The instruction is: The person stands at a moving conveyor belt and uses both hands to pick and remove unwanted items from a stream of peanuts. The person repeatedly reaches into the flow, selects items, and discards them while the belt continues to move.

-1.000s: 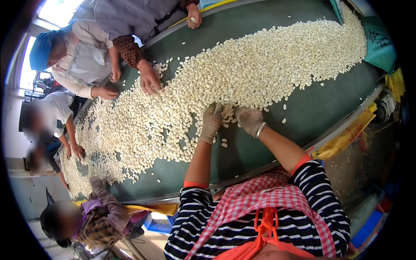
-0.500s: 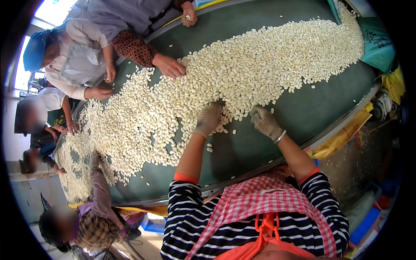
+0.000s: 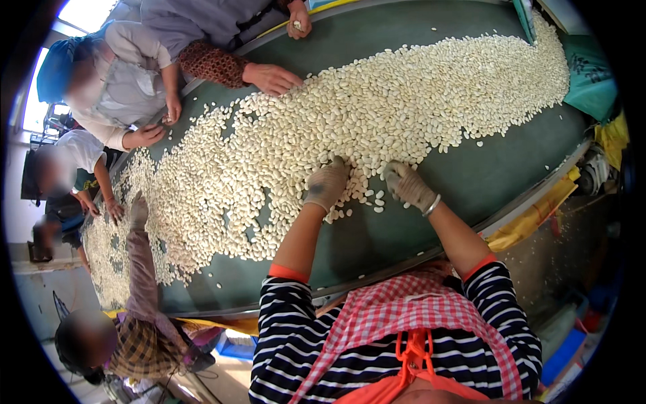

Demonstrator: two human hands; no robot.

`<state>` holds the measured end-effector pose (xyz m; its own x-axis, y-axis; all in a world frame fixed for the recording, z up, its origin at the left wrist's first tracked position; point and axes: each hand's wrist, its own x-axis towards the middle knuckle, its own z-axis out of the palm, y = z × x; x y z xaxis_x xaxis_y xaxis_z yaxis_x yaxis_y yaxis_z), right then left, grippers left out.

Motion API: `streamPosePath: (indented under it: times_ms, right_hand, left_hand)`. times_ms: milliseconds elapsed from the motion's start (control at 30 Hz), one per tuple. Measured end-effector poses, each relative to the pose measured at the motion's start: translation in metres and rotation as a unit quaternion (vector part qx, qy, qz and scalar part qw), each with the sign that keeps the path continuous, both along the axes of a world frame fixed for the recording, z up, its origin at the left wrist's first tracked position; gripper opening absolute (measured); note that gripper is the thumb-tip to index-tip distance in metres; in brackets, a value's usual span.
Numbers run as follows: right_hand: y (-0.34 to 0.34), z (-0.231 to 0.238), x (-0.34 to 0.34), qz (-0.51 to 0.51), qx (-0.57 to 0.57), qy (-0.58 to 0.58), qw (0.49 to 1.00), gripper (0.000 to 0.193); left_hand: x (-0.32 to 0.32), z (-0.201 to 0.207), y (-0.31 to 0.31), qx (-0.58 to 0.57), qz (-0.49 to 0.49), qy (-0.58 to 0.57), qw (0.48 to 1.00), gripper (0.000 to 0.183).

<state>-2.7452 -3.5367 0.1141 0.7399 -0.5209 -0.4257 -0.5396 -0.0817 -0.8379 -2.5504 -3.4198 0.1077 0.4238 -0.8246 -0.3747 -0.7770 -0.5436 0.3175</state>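
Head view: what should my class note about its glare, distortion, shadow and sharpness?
In the head view, the upper-left window glares white; in that view, the grey table rim curves, corners black; in that view, a soft shadow darkens the green tabletop below the left hand; there too, white beans look clearer near it than at far left.

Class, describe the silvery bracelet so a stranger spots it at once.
On the green table, white beans form a long band. By its near edge is the camera wearer's right hand; the silvery bracelet rings its wrist; the left hand shows none.
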Motion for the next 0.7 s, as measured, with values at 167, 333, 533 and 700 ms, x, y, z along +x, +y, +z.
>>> streamPosePath:
  times_ms: [167, 333, 533, 700]
  right_hand:
    - [-0.029, 0.013, 0.049, 0.089, -0.304, 0.082, 0.945, 0.017]
    - [-0.012, 0.0, 0.059, 0.211, -0.395, 0.195, 0.873, 0.022]
    - [0.001, 0.004, -0.013, 0.187, -0.276, 0.059, 0.941, 0.024]
    - [-0.012, -0.01, -0.065, 0.098, -0.216, -0.04, 0.971, 0.026]
  left_hand:
    - [-0.016, -0.001, 0.01, 0.024, 0.006, 0.002, 1.0, 0.031]
    - [-0.015, -0.014, 0.029, -0.138, 0.187, 0.244, 0.942, 0.03]
    - [0.0, 0.022, -0.004, -0.27, 0.334, 0.544, 0.721, 0.031]
    - [0.016, 0.004, -0.059, -0.044, 0.087, -0.015, 0.995, 0.031]
